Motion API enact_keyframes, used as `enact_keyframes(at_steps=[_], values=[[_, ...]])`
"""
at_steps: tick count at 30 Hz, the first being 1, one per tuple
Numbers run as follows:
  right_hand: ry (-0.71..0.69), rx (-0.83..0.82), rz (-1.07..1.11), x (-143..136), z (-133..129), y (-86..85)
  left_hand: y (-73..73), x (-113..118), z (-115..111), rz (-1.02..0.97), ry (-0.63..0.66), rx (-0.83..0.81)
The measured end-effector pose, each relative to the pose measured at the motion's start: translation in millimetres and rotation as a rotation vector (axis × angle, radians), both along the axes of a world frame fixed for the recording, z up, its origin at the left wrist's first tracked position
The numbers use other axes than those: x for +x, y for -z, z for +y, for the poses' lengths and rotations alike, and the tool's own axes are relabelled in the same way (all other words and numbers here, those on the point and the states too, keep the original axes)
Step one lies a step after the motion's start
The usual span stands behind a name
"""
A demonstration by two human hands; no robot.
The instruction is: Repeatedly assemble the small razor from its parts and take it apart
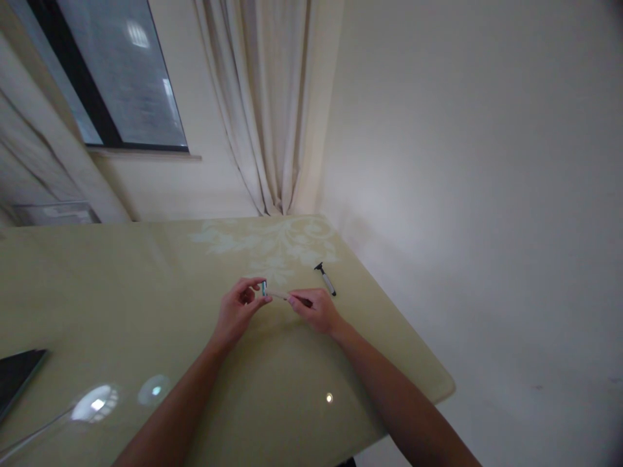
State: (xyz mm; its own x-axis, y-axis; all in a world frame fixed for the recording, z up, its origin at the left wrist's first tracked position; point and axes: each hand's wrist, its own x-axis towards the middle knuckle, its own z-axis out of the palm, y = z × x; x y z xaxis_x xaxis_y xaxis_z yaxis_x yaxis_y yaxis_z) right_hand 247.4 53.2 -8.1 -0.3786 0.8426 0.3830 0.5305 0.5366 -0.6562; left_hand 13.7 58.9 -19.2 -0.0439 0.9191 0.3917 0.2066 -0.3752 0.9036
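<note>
On the glossy green desk [146,285], a dark flat device [17,376] lies at the edge far left of the razor [277,295] held over the desk's middle. The left hand [238,311] pinches the razor's blue head with its fingers [253,285] closed narrowly on it, while the right hand [316,310], just right of that, has its fingers [296,299] wrapped around the razor's thin handle. A 2nd razor [326,279] with a black head lies on the desk just beyond and right of the held razor, apart from both hands, below the cream curtain [263,104].
</note>
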Motion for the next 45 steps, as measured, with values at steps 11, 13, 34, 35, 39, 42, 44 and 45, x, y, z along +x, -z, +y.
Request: enact_keyframes(at_steps=[11,13,34,35,39,42,44,45], values=[[0.028,-0.034,-0.016,4,1,-4.9,4.0,-1,2,0.033,0.002,0.039],[0.022,-0.051,-0.003,5,2,-4.9,4.5,-1,2,0.035,0.009,0.044],[0.002,-0.082,-0.005,14,6,-10.0,3.0,2,0,0.073,0.052,0.084],[-0.003,-0.092,0.004,14,6,-10.3,2.5,2,0,0.073,0.050,0.085],[-0.073,-0.143,0.000,15,7,-9.2,1.6,2,-1,0.069,0.042,0.087],[0.005,-0.119,0.030,15,9,-6.2,3.0,2,0,0.066,0.045,0.083],[-0.042,-0.164,0.044,15,11,-4.2,4.0,2,0,0.072,0.048,0.082],[-0.075,-0.192,0.042,15,11,-3.4,4.2,2,0,0.075,0.049,0.082]])
